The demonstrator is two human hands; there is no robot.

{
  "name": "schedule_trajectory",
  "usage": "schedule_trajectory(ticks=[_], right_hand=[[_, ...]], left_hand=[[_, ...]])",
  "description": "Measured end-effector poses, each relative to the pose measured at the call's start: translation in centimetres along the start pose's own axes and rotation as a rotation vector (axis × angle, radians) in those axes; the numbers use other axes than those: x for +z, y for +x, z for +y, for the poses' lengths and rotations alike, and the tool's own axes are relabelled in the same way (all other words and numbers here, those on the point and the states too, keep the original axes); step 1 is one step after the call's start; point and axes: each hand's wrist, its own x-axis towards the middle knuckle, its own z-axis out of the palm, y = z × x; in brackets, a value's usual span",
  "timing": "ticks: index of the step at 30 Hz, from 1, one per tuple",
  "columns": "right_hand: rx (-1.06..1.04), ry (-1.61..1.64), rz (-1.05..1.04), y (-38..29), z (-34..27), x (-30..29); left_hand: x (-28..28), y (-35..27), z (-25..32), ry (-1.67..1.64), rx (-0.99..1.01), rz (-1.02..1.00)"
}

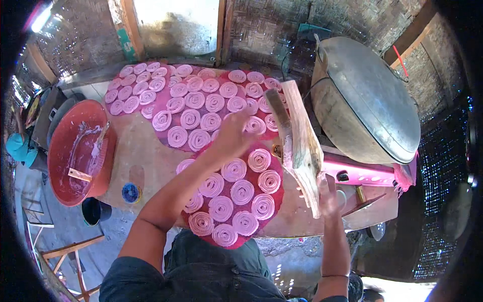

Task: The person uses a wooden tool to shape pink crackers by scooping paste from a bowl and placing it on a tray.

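My right hand [327,194] grips the lower end of a rough, forked wooden implement [303,151]. Its two prongs point away from me, above the right part of the table. My left hand [243,126] reaches across and is blurred over the pink dough-like spirals [210,121]; its fingers cannot be made out. Those spirals lie in rows on red and pink mesh sheets. Nearest my body, a round red mesh sheet [277,196] bears more spirals [242,191] and overhangs the table's front edge. My left forearm hides some of them.
A lidded metal pot [362,102] stands at the right, above a pink stove [354,171]. At the left is a red basin [60,158] with pink residue and a spatula-like tool [80,174]. A blue-topped small container [131,193] sits on the wooden table [158,166]. A person [22,151] is far left.
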Motion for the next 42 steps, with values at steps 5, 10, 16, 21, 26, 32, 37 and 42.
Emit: schedule_trajectory(ticks=[5, 10, 16, 21, 26, 32, 37, 42], right_hand=[[-0.039, -0.271, -0.098, 2.5, -1.4, 2.8], [0.216, 0.086, -0.264, 5.9, -3.3, 6.4], [0.292, -0.104, -0.252, 9.6, -1.5, 6.8], [0.379, -0.400, -0.236, 11.0, -1.7, 8.2], [0.238, -0.469, -0.243, 12.2, 0.8, 7.8], [0.401, -0.430, -0.106, 10.3, -3.1, 8.3], [0.296, -0.401, -0.130, 10.2, -3.6, 7.8], [0.306, -0.394, -0.142, 9.5, -4.3, 7.5]], left_hand=[[-5.8, 5.1, 5.9, -1.118, -0.153, 0.334], [-6.7, 7.3, 4.1, -1.167, -0.309, 0.614], [-4.6, 7.3, 0.7, -1.328, -0.566, 0.445], [-1.7, 6.9, -4.6, -1.458, -0.606, 0.511], [-1.0, 7.0, -6.0, -1.457, -0.665, 0.575], [-3.6, 6.6, -2.3, -1.501, -0.679, 0.551], [-4.5, 7.5, -1.3, -1.428, -0.654, 0.565], [-4.2, 6.3, -0.5, -1.528, -0.680, 0.595]])
